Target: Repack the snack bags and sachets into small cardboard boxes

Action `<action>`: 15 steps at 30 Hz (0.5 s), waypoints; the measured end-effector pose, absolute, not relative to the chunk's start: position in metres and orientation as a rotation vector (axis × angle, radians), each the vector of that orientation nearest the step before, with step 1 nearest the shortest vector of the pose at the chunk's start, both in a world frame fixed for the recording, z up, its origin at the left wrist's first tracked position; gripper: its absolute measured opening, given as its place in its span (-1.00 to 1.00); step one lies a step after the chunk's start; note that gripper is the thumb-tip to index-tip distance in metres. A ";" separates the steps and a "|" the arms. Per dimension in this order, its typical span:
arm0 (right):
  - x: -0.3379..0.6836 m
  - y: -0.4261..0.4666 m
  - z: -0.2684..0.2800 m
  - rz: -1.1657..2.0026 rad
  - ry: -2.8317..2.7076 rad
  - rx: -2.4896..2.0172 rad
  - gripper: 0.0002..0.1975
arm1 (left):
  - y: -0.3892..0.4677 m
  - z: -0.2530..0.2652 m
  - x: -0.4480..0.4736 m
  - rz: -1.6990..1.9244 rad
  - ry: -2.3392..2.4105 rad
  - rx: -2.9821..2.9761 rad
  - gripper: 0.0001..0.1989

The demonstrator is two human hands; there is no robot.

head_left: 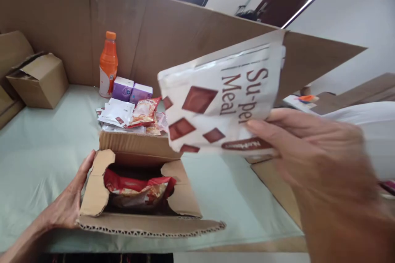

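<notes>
A right hand [317, 152], blurred at the wrist, pinches a white packet [212, 102] lettered "Meal" between thumb and fingers at one end, the rest jutting out unsupported above and beyond the right side of an open cardboard box [187, 201]. Should that pinch loosen, the packet could slide free and drop onto the pale green cloth [228, 205]; carried low, its loose edge could snag on the box's back flap [138, 144]. A left hand [69, 201] braces the box's left side, thumb near the top corner; its fingers are mostly hidden, so their closure cannot be told. Too hard a push there could skew the box. Inside, a red snack bag [142, 191] spans much of the opening and could block anything pressed down upon it. Beyond lie a loose heap of white sachets [115, 111], two purple packs [123, 89] and an upright orange bottle [108, 63].
</notes>
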State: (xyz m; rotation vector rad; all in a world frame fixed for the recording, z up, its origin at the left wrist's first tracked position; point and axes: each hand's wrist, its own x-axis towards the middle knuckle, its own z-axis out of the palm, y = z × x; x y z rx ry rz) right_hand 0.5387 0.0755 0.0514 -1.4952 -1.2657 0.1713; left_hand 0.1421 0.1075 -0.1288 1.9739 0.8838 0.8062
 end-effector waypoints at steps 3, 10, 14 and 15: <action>0.557 0.102 0.036 0.357 -1.093 -1.386 -0.85 | 0.108 -0.130 0.141 0.776 0.895 1.966 0.22; 0.585 0.171 -0.033 0.637 -0.893 -1.486 -0.69 | 0.109 -0.149 0.136 0.826 0.914 1.931 0.29; 0.573 0.187 -0.083 0.771 -0.873 -1.675 -0.65 | 0.109 -0.143 0.138 0.807 0.916 1.941 0.30; 0.570 0.188 -0.093 0.800 -0.873 -1.723 -0.66 | 0.109 -0.141 0.139 0.804 0.921 1.938 0.33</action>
